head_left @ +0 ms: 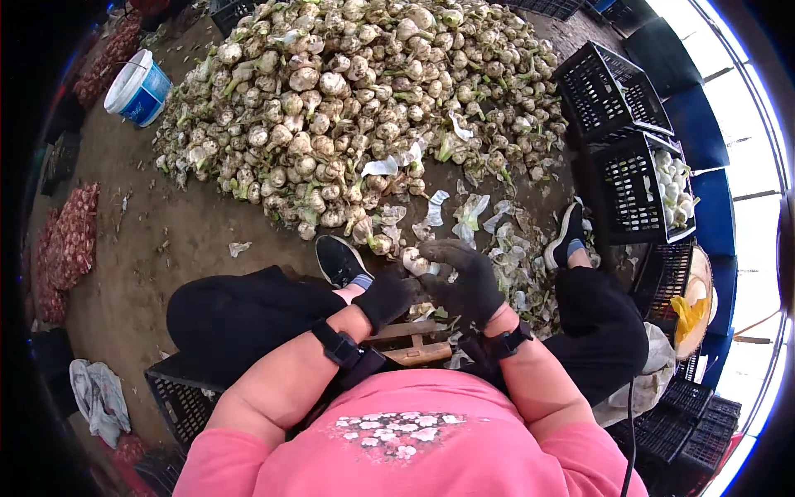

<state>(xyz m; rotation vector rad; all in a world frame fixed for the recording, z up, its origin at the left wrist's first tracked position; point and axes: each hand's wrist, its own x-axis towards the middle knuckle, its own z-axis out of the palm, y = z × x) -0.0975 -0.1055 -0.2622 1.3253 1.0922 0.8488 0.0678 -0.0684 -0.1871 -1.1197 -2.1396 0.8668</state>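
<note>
A whitish garlic bulb (415,262) sits between my two hands, in front of the big heap of garlic (348,108). My left hand (389,296), in a dark glove, is closed at the near left side of this bulb; its fingertips are partly hidden. Gloved in the same dark knit, my right hand (465,284) curves over from the right, with fingers and thumb closed at the bulb's right side. Loose papery skins (472,215) and leafy peelings lie on the ground just beyond my right hand.
Black crates (609,95) stand at the right; one holds peeled white garlic bulbs (675,189). A white and blue bucket (139,89) stands at the far left, with red mesh sacks (66,248) nearer. Under my hands is a wooden piece (418,354); my shoes (341,261) flank the peelings.
</note>
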